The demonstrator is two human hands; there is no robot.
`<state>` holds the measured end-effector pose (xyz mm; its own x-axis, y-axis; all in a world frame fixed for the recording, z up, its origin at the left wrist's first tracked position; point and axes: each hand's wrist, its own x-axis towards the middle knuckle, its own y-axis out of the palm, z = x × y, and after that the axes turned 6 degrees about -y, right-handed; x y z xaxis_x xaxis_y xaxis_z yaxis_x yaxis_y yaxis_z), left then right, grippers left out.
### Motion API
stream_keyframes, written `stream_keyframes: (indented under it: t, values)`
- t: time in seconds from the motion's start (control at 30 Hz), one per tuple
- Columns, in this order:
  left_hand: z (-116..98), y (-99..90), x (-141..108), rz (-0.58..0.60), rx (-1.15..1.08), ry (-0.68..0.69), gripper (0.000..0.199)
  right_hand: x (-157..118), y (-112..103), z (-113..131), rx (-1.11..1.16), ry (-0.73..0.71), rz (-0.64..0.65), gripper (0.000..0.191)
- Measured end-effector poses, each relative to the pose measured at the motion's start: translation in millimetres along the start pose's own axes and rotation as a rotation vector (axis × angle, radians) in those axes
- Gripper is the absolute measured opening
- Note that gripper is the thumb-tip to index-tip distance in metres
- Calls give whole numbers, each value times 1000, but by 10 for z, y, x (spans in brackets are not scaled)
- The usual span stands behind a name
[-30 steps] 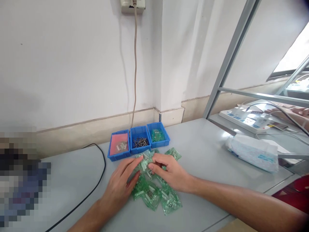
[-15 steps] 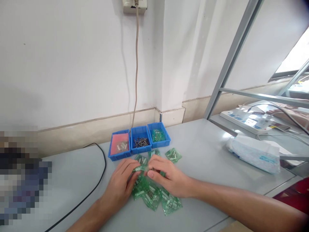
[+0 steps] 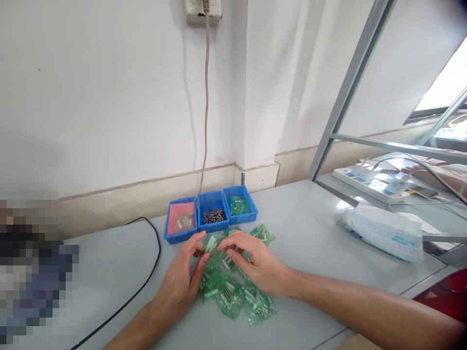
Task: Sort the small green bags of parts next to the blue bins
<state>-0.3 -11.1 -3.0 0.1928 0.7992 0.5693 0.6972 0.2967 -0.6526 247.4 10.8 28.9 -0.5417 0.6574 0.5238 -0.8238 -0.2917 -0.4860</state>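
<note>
Several green see-through bags with screws and white plugs lie in a loose heap on the table. On its left side is my left hand [image 3: 178, 277], thumb and fingers spread, beside a bag with white plugs [image 3: 210, 243]. From the right, my right hand [image 3: 255, 260] arches over the heap, its fingers curved and apart, above a bag of screws and plugs [image 3: 228, 261]. Whether its hidden fingertips touch a bag is unclear. Toward me lie a bag with screws [image 3: 228, 294] and a bag with white plugs [image 3: 258, 306]. Another green bag [image 3: 262, 234] sits behind my right hand.
Behind the heap stand three blue bins: one with pink lining and plugs [image 3: 168, 231], one with loose screws [image 3: 212, 224], one with green bags [image 3: 239, 205]. A black cable [image 3: 142, 287] runs along the left. At right are a tissue pack [image 3: 383, 233] and metal frame [image 3: 350, 92].
My hands have parted, and the green bag that was pinched between them has been let go. My left fingers have spread. The bins and other bags look the same.
</note>
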Motion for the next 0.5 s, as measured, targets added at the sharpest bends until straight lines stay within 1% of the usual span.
stream_keyframes:
  t: [0.07, 0.17, 0.3, 0.37, 0.43, 0.5]
  values:
    - [6, 9, -5, 4, -12, 31, 36, 0, 5, -21, -7, 13, -36, 23]
    - [-13, -9, 19, 69, -31, 68, 26, 15, -24, -57, -50, -3, -78, 21]
    - [-72, -57, 67, 131, -21, 110, 20, 109, -190, -150, -205, -135, -136, 15]
    - [-96, -72, 79, 198, 11, 147, 21, 177, -307, -223, -301, -98, -214, 16]
    - [-106, -73, 81, 274, 55, 174, 33, 236, -410, -310, -403, -37, -291, 17]
    - [-101, -60, 79, 326, 104, 176, 42, 275, -472, -404, -501, 44, -316, 17]
